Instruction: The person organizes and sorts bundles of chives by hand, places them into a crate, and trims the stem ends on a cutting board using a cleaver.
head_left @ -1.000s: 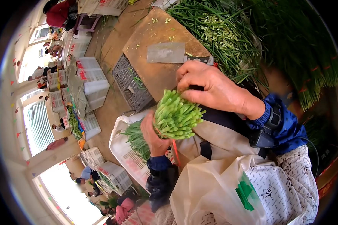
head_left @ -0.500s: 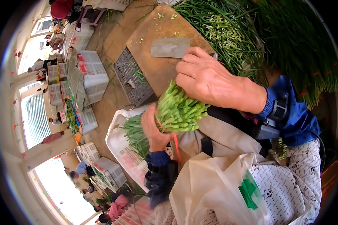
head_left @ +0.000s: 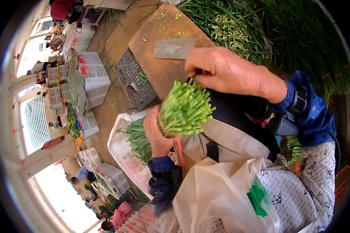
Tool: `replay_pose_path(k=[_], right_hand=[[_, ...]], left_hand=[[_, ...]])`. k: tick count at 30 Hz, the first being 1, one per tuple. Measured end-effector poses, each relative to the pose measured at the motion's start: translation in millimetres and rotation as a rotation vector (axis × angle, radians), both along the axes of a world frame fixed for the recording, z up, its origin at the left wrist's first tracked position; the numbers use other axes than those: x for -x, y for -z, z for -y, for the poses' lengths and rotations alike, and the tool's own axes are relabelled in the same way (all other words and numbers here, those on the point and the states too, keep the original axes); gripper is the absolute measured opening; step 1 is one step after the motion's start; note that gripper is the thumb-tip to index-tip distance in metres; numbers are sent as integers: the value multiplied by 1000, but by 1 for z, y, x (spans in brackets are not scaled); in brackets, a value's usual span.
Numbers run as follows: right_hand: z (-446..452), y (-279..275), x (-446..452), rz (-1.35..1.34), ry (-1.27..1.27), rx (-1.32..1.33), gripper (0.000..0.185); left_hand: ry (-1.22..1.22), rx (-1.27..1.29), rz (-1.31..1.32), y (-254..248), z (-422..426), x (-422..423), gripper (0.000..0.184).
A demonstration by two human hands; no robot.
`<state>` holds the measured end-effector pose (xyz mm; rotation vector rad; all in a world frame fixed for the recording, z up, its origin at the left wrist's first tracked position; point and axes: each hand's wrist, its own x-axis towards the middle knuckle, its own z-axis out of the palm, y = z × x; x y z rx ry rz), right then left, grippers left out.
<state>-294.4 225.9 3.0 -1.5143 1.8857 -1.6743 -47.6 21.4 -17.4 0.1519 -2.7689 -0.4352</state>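
My left hand (head_left: 156,136) is wrapped round a bunch of chives (head_left: 186,110), its pale cut ends facing right and its leaves hanging to the left. An orange-red band (head_left: 164,128) circles the stalks beside my fingers, and a loose red strip (head_left: 180,152) dangles below. Just above the cut ends is my right hand (head_left: 225,70), fingers curled in and thumb pressed to them; whatever they pinch is too small to make out. A broad metal blade (head_left: 174,48) lies flat on the wooden board (head_left: 147,34) behind that hand, its right end partly covered.
Heaps of long chives (head_left: 299,35) and cut bits (head_left: 235,33) lie at upper right. Below the bunch stands a white crate (head_left: 116,136); a grey plastic crate (head_left: 134,83) is by the board. A pale plastic bag (head_left: 217,190) covers my lap. Other people and white crates (head_left: 95,70) are leftward.
My right hand has lifted slightly off the bunch and turned, uncovering more of the upper cut ends. My left hand keeps its hold, with the bunch tilted slightly upward.
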Motion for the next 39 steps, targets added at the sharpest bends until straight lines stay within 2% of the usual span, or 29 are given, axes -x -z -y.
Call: replay_pose_path(k=[2, 5, 14, 19, 22, 23, 26, 29, 33, 37, 38, 39], right_hand=[[-2, -6, -7, 110, -98, -103, 10], [5, 6, -11, 235, -111, -41, 12], [3, 12, -15, 296, -111, 9, 13], [6, 16, -26, 466, -163, 21, 14], [8, -4, -25, 750, -198, -168, 18], [13, 1, -28, 766, -160, -108, 24], [21, 5, -29, 809, -112, -196, 25], [26, 7, -30, 825, -80, -169, 22], [36, 10, -34, 622, 13, 49, 14], [29, 0, -21, 742, 29, 35, 14], [33, 3, -17, 812, 23, 179, 15], [29, 2, -10, 858, 46, 206, 15]], left_hand=[[-4, 10, -2, 0, -1, 0, 101], [-6, 17, -11, -1, -2, 0, 101], [2, 33, -4, -2, -2, 1, 100], [18, 41, -52, 0, -2, 2, 101], [22, 87, -47, -5, -4, 3, 99], [25, 108, -38, -6, -4, 3, 97], [26, 120, -34, -5, -3, 1, 98], [25, 107, -39, -4, -3, 1, 99], [30, 93, -10, -10, -4, 3, 104], [-21, 13, 92, -21, -4, 4, 117], [-26, 3, 93, -22, -4, 3, 120], [-24, -2, 90, -23, -4, 3, 118]])
